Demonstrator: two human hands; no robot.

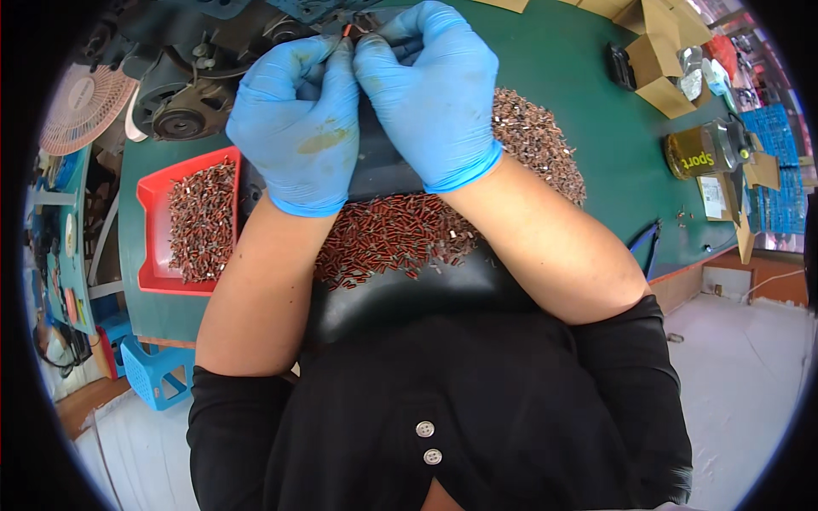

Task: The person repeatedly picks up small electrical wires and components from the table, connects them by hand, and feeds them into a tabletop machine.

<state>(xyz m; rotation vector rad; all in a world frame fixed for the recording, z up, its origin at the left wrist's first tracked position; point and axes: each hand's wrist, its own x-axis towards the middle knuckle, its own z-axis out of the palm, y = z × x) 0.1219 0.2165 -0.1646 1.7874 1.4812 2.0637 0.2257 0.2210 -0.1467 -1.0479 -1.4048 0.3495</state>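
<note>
Piece, small, orange-red (347,31): one, at the fingertips, beyond the red tray (154,226) and to its right; part of it is hidden by the gloves.

Left hand (298,132), blue-gloved, palm stained: nearer the tray; thumb and forefinger pressed together, apparently pinching the piece.

Right hand (434,102), blue-gloved: farther right of the tray, just beside the left; thumb and forefinger curled toward each other beside the piece; whether they meet on anything cannot be told.

Handling, as judged: very light, stiff, easily lost from slick gloves; any thin ends would probably bend under force. Best hold: the middle of the body, between thumb pad and forefinger pad, ends left free.

Small parts, red-brown (203,226): many, inside the tray.

Loose heap, dark red (375,243): right of the tray, below the wrists, against a black padded surface (400,302).

Paler heap (538,140): well right of the tray, beyond the right forearm.

Machine, dark metal (175,89): just beyond the tray.

Pliers, blue-handled (652,243): far right of the tray, on the green tabletop (588,77).

Jar, clear, with yellow print (694,152): far right of the tray, beyond the pliers.
</note>
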